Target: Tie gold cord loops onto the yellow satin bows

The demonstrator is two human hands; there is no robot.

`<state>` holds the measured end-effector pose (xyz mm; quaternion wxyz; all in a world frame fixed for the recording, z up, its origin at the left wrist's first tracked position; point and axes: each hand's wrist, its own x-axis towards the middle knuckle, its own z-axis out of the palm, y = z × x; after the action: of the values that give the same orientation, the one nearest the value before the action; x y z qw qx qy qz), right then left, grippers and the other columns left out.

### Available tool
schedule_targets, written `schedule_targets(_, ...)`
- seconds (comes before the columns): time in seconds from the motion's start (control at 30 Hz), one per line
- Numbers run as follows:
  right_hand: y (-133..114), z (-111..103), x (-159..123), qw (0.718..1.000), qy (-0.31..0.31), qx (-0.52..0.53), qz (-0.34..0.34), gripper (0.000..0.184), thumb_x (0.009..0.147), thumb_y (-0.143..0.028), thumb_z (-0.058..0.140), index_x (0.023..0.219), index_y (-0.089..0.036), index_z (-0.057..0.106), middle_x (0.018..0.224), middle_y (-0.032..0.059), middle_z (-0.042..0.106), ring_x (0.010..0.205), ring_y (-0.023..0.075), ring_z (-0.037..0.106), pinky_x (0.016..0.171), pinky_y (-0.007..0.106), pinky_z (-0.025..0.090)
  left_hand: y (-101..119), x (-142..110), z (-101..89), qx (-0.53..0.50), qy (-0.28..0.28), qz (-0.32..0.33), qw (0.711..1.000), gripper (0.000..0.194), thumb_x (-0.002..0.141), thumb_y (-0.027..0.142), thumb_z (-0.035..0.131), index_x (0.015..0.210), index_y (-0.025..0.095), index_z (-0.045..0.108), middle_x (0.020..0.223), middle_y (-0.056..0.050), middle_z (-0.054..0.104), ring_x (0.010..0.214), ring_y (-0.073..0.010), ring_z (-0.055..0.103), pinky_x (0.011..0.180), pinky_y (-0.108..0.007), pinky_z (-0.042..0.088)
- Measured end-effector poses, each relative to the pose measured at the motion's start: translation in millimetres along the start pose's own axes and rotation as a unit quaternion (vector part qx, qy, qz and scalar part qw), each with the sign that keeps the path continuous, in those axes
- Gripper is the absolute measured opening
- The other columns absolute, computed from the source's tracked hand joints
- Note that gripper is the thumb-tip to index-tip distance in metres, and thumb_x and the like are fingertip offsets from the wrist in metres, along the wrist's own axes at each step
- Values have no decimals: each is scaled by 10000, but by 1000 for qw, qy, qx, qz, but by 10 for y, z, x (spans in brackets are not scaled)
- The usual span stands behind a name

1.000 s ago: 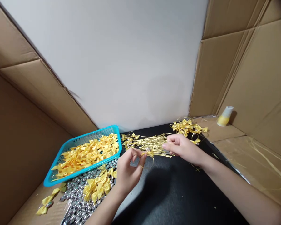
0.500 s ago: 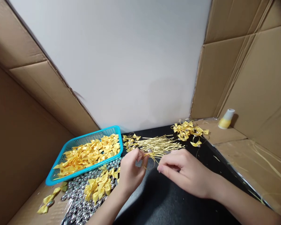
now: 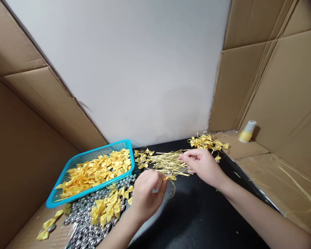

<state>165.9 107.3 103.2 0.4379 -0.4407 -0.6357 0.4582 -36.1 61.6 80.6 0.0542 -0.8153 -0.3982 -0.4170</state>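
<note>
Pinched in my left hand (image 3: 149, 193) is a yellow ribbon bow (image 3: 169, 177) with a silver bead at its centre. A thin gold loop hangs below the bow, over the black tabletop. My right hand (image 3: 203, 167) is at the right end of a pile of gold twist ties (image 3: 168, 162). Its thumb and index finger are pressed together over the ties; whether something is between them cannot be made out. The other fingers curl under, touching or just above the pile's near edge.
A blue basket (image 3: 131, 157) of yellow bows stands at left, with silver beads (image 3: 86, 221) and loose bows (image 3: 109, 209) before it. Finished-looking bows with loops (image 3: 206, 141) lie at back right. A yellow thread cone (image 3: 247, 132) stands on cardboard. Cardboard walls flank both sides.
My right hand has moved away from the bow, forward and up to the twist ties. My left hand still holds the bow, whose loop now hangs free. The view has shifted slightly.
</note>
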Motion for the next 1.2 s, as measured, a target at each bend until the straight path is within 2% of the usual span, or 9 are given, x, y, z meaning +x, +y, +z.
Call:
schedule_targets(0.1, 54, 42, 9, 999, -37, -37, -8, 330, 824, -405, 584, 614, -154, 619, 525, -43, 396, 498, 97, 326, 475, 243, 259, -70, -12, -3, -12, 43, -65, 997, 371, 861, 124, 579, 654, 230, 289, 618, 24, 568, 571, -125, 538, 550, -245, 397)
schedule_targets(0.2, 22, 119, -85, 991, -78, -94, -50, 320, 850, -328, 554, 588, -156, 618, 534, -34, 445, 504, 98, 352, 484, 243, 263, -147, -3, -4, -22, 76, -121, 989, 382, 868, 165, 589, 658, 233, 278, 616, 35, 538, 559, -114, 525, 539, -231, 402)
schedule_targets(0.33, -85, 208, -270, 960, -132, -176, -170, 242, 851, -238, 555, 641, -170, 655, 545, -26, 543, 536, 108, 445, 561, 259, 328, -205, 20, -6, -26, 98, -156, 983, 367, 865, 190, 595, 674, 235, 285, 606, 45, 517, 544, -108, 503, 535, -218, 408)
schedule_targets(0.47, -118, 263, -372, 924, -149, -208, -283, 259, 890, -207, 500, 679, -174, 646, 643, 1, 664, 574, 112, 501, 689, 312, 358, -197, 22, -6, -31, 97, -161, 982, 363, 868, 195, 593, 688, 235, 280, 604, 55, 507, 540, -104, 492, 539, -212, 406)
schedule_targets(0.63, -126, 341, -467, 896, -138, -244, -345, 282, 913, -212, 457, 694, -174, 630, 598, -12, 588, 551, 111, 468, 676, 317, 357, -165, -3, 1, -22, 89, -162, 983, 258, 870, 203, 599, 723, 222, 388, 626, 50, 520, 558, -113, 519, 554, -216, 431)
schedule_targets(0.77, -186, 401, -565, 872, -121, -262, -395, 194, 906, -183, 481, 810, -177, 650, 749, 21, 649, 716, 145, 538, 746, 327, 401, -136, -23, 13, -8, 51, -136, 989, 37, 879, 191, 583, 848, 208, 575, 673, 20, 606, 581, -136, 575, 570, -244, 461)
schedule_targets(0.9, -219, 416, -604, 852, -84, -254, -451, 128, 878, -161, 524, 896, -178, 650, 948, 50, 689, 933, 181, 557, 869, 348, 428, -96, -1, -2, -14, 52, -97, 994, 134, 868, 132, 580, 922, 219, 667, 705, 0, 667, 621, -152, 617, 594, -262, 488)
schedule_targets(1.03, -206, 413, -596, 840, -61, -262, -471, 120, 880, -157, 534, 887, -177, 652, 945, 48, 690, 922, 184, 555, 870, 353, 429, -81, 24, -19, -38, 49, -61, 996, 219, 846, 74, 573, 905, 230, 714, 750, -14, 699, 669, -158, 634, 601, -263, 495)
schedule_targets(1.2, -262, 371, -604, 840, -50, -242, -483, 112, 869, -137, 545, 872, -176, 650, 867, 45, 679, 864, 183, 563, 835, 354, 425, -95, 13, -25, -77, 59, -96, 991, 186, 851, 90, 589, 890, 222, 714, 747, -11, 694, 671, -151, 633, 610, -256, 500)
